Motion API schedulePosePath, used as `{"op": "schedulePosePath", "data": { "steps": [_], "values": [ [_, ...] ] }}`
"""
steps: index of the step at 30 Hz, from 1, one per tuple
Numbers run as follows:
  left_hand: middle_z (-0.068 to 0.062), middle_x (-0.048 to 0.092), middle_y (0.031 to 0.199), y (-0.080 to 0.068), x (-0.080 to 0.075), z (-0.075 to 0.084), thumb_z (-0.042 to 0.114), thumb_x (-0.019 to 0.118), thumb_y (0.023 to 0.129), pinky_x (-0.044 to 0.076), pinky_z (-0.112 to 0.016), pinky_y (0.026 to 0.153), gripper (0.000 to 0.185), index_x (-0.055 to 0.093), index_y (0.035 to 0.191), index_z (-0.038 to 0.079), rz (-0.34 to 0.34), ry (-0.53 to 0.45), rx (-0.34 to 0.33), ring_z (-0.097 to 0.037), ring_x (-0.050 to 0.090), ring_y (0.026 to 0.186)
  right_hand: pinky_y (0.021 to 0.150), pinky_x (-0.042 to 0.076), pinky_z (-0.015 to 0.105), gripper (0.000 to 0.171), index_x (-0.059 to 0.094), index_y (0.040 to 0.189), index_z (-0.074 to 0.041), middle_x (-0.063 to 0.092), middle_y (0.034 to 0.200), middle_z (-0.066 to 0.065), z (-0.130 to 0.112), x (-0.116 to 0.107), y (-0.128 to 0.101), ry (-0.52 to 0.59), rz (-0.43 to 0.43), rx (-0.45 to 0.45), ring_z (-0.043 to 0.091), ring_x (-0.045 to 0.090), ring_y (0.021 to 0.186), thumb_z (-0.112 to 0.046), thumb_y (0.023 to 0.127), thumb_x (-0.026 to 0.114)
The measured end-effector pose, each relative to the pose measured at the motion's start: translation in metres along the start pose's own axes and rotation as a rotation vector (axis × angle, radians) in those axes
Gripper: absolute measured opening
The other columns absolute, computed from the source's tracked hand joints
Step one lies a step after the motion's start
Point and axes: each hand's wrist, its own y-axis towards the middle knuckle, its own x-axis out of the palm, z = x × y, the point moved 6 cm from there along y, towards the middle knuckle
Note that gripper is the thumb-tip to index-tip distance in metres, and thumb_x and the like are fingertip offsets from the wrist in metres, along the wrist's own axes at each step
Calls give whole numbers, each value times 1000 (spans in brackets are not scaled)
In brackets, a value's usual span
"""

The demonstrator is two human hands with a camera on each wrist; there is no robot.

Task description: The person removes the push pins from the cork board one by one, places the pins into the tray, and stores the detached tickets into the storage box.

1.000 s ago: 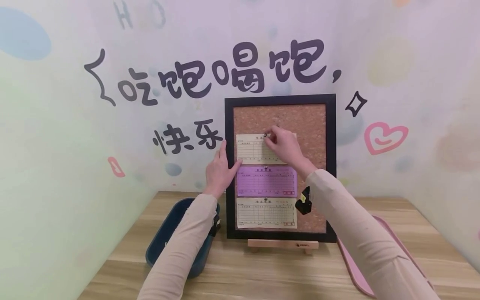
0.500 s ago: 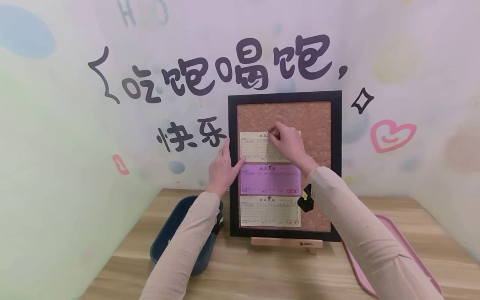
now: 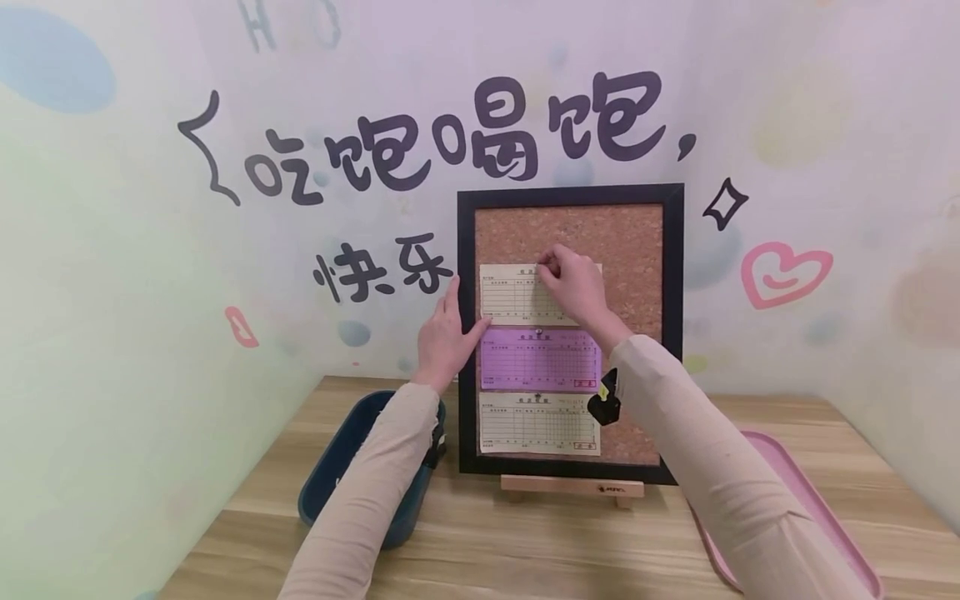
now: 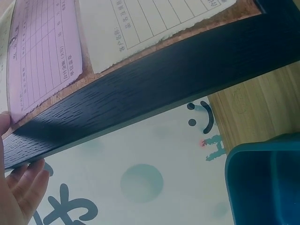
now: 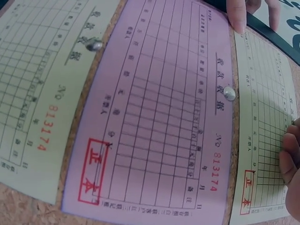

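Observation:
A black-framed cork board [image 3: 570, 193] stands on a small wooden easel [image 3: 570, 487]. Three slips hang on it: a cream top slip [image 3: 510, 296], a purple middle slip [image 3: 536, 360] and a cream bottom slip [image 3: 536, 423]. My right hand [image 3: 570, 279] is at the top slip's upper edge, its fingertips pinching a pushpin [image 3: 542, 268]. My left hand [image 3: 444, 337] lies along the frame's left side with straight fingers. Its thumb [image 5: 236, 16] presses the top slip's lower left corner. In the right wrist view, metal pins [image 5: 229, 93] hold the purple slip [image 5: 159, 117] and the bottom slip [image 5: 37, 93].
A dark blue bin [image 3: 337, 467] sits on the wooden table left of the board, under my left forearm. A pink tray [image 3: 817, 500] lies at the right. A painted wall with lettering rises just behind the board.
My right fingers have closed over the pin head that showed a second ago. The head view shifted slightly. The left hand has stayed on the frame.

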Motion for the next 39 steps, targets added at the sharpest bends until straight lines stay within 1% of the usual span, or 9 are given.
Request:
{"op": "schedulePosePath", "data": {
  "steps": [7,15,23,30,34,39],
  "values": [
    [-20,52,121,0,0,-1,39,62,84,50,-39,72,78,21,142,6,2,-4,6,-29,61,77,59,38,30,13,62,94,-5,60,74,7,0,1,1,3,-10,25,19,50,62,-13,89,54],
    [-19,50,126,0,0,-1,40,62,84,50,-38,73,79,20,143,8,-14,-12,-7,-28,61,77,59,38,29,12,60,94,-4,58,74,8,-1,0,3,12,-46,4,19,48,61,-12,89,53],
    [-19,49,128,0,0,-1,39,61,84,50,-37,72,78,21,143,8,-10,-21,-11,-26,60,73,60,39,29,12,60,94,-3,58,75,8,1,0,4,23,-68,13,19,49,64,-12,89,54],
    [-19,50,125,1,1,0,40,61,84,50,-37,68,78,21,143,7,-9,-2,-3,-26,60,71,60,38,29,11,60,93,-4,58,74,7,2,-2,4,53,-62,20,19,49,64,-13,88,56],
    [-19,50,126,1,0,0,40,61,84,50,-37,70,78,21,143,7,-5,-3,-2,-27,60,73,61,38,29,11,60,93,-4,58,74,7,2,-1,4,66,-66,22,19,49,64,-13,88,56],
    [-19,50,127,0,0,-1,39,61,84,50,-37,70,78,20,143,7,-11,-5,-11,-26,60,70,62,38,29,10,61,92,-4,59,74,7,4,0,4,77,-67,25,18,49,65,-13,87,57]
  ]
}}
